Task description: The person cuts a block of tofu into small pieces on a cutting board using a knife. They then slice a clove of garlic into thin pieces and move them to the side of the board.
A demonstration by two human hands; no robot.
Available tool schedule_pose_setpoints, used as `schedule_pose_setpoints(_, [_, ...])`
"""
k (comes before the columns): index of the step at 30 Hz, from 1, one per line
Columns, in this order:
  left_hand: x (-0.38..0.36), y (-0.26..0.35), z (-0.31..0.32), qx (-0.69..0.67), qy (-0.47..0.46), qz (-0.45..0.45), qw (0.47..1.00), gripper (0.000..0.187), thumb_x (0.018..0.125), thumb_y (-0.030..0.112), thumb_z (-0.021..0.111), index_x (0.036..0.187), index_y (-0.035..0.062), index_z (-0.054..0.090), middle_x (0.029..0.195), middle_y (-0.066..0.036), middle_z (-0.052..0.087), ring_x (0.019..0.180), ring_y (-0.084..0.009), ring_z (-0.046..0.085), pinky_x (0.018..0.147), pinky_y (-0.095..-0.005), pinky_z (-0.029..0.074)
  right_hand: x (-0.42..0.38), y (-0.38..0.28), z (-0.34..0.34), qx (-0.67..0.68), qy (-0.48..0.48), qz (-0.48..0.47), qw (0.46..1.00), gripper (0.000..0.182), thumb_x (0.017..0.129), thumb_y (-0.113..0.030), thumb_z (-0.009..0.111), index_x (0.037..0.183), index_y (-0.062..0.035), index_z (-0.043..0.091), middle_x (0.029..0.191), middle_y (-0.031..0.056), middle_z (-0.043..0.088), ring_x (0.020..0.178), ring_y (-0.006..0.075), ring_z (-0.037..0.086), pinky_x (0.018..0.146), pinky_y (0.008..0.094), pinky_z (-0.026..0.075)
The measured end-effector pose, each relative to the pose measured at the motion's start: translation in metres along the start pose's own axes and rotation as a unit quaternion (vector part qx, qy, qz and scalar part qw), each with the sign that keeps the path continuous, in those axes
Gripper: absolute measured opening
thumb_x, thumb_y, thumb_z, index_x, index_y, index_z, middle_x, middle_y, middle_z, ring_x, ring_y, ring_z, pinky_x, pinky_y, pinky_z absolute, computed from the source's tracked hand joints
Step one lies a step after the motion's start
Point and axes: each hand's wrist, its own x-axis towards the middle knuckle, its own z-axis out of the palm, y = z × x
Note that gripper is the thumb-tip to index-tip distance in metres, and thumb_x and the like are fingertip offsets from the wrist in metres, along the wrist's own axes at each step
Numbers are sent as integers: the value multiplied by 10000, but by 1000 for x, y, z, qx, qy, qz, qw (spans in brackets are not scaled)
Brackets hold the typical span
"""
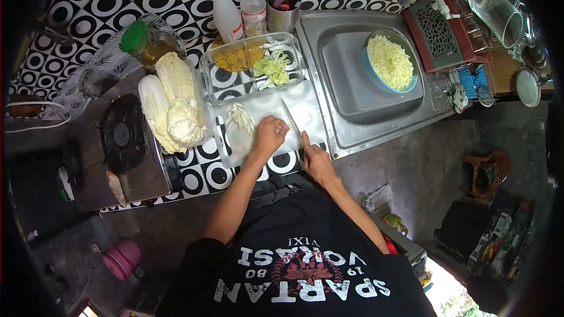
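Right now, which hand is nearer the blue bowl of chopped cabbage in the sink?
Right. The right hand grips the knife at the cutting board's sink-side edge; the left hand rests mid-board, farther from the blue bowl.

One cam only, head-mounted, looking steeply down and fwd over the person's chest. Fisheye lens w/ dark rounded corners, so edges bend. Centre of view is the tabletop (202, 167) w/ the cutting board (258, 120), fairly close, about arm's reach. Sink (352, 82) sits right of centre, stove (120, 135) left. Tiled wall runs along the top edge, floor shows at bottom and right. No 2nd view to overlap.
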Motion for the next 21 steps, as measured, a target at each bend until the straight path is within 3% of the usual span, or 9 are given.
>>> schedule_pose_setpoints(7, [0, -1, -1, -15, -19, -28, 999, 48, 706, 97, 692, 744, 69, 701, 740, -97, 602, 757, -265, 576, 686, -358, 473, -2, -7, 0, 36, -12, -6, 999, 688, 740, 43, 564, 1382, -26, 326, 729, 215, 569, 637, 378, 576, 604, 451, 472])
schedule_pose_setpoints(21, [-1, -5, -2, 16, -11, 46, 999, 91, 689, 60, 669, 770, 63, 711, 739, -92, 622, 728, -255, 584, 677, -345, 482, 8, -1, 9, 40, -10, -15, 999, 704, 724, 32, 566, 1381, -23, 320, 710, 204, 568, 637, 376, 579, 606, 450, 473])
